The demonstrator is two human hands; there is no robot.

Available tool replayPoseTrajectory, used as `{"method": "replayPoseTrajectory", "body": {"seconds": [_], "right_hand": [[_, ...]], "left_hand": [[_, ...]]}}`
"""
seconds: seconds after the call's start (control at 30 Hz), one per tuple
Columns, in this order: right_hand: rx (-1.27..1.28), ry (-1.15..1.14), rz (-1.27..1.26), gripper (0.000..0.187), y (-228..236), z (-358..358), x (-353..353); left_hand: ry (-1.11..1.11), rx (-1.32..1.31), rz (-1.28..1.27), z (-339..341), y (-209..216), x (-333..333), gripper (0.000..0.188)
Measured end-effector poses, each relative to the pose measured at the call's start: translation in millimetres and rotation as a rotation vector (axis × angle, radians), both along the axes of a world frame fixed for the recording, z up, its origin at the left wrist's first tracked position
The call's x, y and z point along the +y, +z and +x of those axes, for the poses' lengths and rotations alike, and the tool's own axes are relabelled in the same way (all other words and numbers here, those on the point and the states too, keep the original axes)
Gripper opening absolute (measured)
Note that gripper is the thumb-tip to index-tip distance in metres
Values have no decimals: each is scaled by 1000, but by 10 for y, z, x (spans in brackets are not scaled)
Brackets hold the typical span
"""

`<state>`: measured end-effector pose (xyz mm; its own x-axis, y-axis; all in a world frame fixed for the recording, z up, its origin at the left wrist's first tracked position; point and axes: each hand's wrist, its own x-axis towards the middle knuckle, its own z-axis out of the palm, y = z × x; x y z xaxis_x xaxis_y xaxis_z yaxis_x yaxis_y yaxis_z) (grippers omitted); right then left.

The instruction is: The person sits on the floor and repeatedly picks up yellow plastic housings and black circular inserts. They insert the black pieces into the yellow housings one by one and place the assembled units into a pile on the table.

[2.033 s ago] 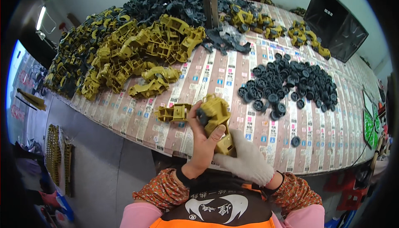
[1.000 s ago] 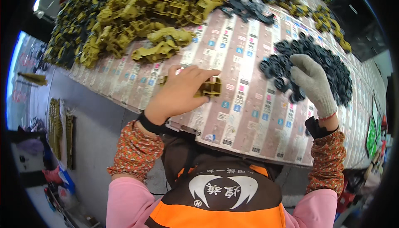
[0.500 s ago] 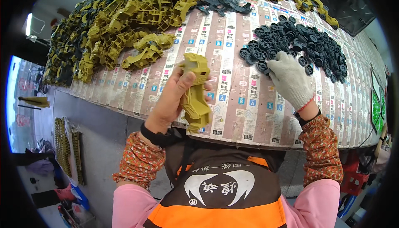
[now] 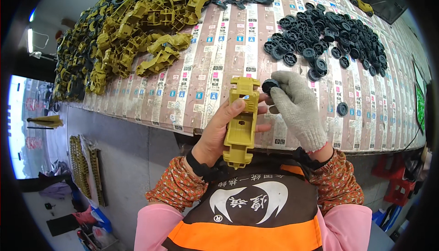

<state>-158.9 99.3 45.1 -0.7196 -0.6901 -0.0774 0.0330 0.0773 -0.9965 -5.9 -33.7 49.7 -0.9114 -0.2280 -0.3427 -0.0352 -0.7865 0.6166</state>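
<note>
A: State of the work?

B: Early on this piece, I'd judge. Left hand [image 4: 214, 133]: grip closed round a yellow vehicle body [image 4: 240, 135], held up at the near edge of the tabletop [image 4: 157, 112], long axis roughly square to it. No wheels visible on it.

A: Right hand?

B: Gloved right hand [image 4: 298, 110]: grip pinched on a dark wheel [image 4: 270, 86], just right of the body's far end, apparently not fitted. Second wheel behind the fingers? Cannot tell.

A: Anything further along?

B: Wheeled yellow vehicles [image 4: 360, 4], toward the far edge, right side. Mixed heap [image 4: 75, 63] along the left edge, yellow and dark parts; too small to judge.

A: Left to do?

B: Plenty, it seems. Wheel pile [image 4: 302, 46] right of middle, one loose wheel [image 4: 342, 109] nearer the near edge. Yellow body heap [image 4: 137, 24] toward the left edge.
</note>
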Motion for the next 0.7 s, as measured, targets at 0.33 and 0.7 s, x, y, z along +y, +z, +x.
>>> {"method": "replayPoseTrajectory", "body": {"seconds": [0.33,0.7], "right_hand": [[23,-5,21,26,-21,171,9],[96,-11,45,30,-208,202,87]], "left_hand": [[81,11,-152,84,-305,27,56],[169,38,-463,14,-449,178,62]]}}
